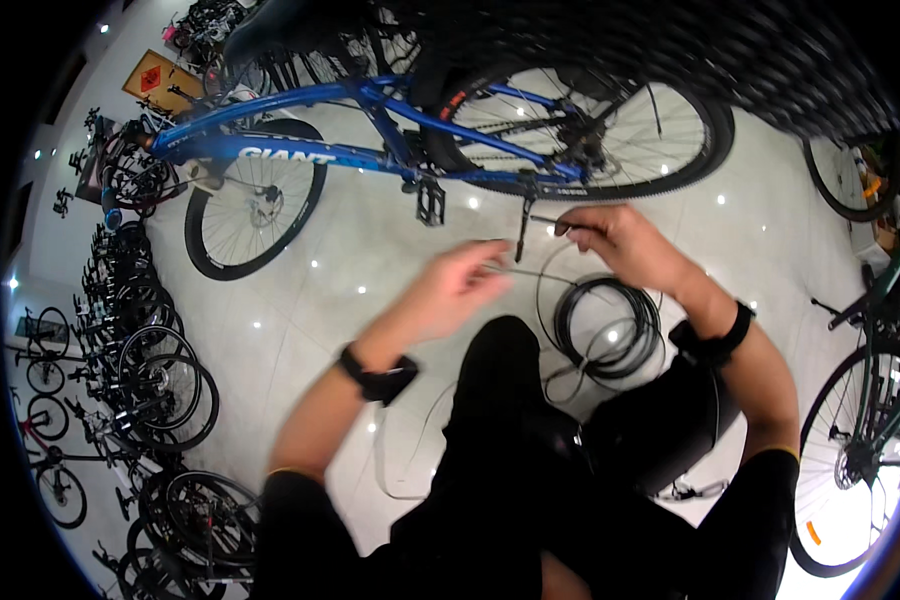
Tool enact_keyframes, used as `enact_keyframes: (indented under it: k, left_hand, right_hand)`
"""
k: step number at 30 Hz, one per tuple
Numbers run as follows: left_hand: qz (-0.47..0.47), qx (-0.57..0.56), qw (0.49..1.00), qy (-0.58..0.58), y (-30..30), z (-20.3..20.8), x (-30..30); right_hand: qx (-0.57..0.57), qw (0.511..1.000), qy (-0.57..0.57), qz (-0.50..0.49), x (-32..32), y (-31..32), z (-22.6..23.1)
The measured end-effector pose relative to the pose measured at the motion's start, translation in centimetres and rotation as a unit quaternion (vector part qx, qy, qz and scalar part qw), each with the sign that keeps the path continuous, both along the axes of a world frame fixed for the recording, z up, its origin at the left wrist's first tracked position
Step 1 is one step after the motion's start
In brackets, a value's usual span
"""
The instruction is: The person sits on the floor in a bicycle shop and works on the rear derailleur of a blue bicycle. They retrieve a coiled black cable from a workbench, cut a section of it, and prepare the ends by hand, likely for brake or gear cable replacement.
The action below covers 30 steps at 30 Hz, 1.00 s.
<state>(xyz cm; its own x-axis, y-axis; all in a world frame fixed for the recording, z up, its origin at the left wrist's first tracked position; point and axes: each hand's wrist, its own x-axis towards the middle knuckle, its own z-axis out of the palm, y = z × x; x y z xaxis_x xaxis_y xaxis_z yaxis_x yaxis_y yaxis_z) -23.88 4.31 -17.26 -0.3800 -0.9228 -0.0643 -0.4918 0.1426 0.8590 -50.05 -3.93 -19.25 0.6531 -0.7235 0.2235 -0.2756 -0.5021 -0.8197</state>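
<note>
left grip (455,290): too blurred to tell | right grip (625,245): pinching dark cable (547,220) | cable coil (568,338) on floor (330,335)

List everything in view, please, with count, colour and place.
Large bicycle: one, blue, top centre
Woven-looking thing: one, black, top right
Kickstand: one, dark, upper centre
Thin strand: one, dark, beside kickstand
Cable coil: one, black, on floor
Floor: one, pale, throughout
Parked bicycles: many, mostly dark, left
Another bicycle: one, dark green, right edge
Board: one, brown, upper left
Wristbands: two, black, on wrists
Left hand: one, bare, blurred, centre
Right hand: one, bare, at strand
Legs: two, black-clothed, below
</note>
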Motion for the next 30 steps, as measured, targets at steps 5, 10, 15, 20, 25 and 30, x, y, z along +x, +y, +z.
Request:
enact_keyframes:
  k: [5,10,15,20,25,30]
  left_hand:
    - [0.112,-0.11,0.964,0.213,-5.5,-7.4,-3.7]
    - [0.296,-0.1,0.91,0.273,-8.5,-8.2,0.8]
    - [0.326,-0.154,0.898,0.251,-15.3,-7.7,6.8]
    - [0.373,-0.133,0.849,0.35,-17.5,-12.4,7.5]
    - [0.426,-0.202,0.805,0.361,-18.5,-9.3,8.9]
    - [0.419,-0.269,0.793,0.351,-21.1,-6.1,13.5]
  right_hand:
    - [0.102,0.992,-0.023,-0.067,4.9,-0.2,-2.8]
    - [0.162,0.984,-0.013,-0.077,5.0,-1.9,-6.8]
    - [0.327,0.941,-0.04,-0.076,0.7,-2.4,-14.9]
    - [0.291,0.935,0.02,-0.203,1.3,-2.3,-16.1]
    - [0.356,0.914,0.111,-0.157,-2.9,-0.4,-15.6]
    - [0.438,0.887,-0.012,-0.144,-7.3,1.4,-17.7]
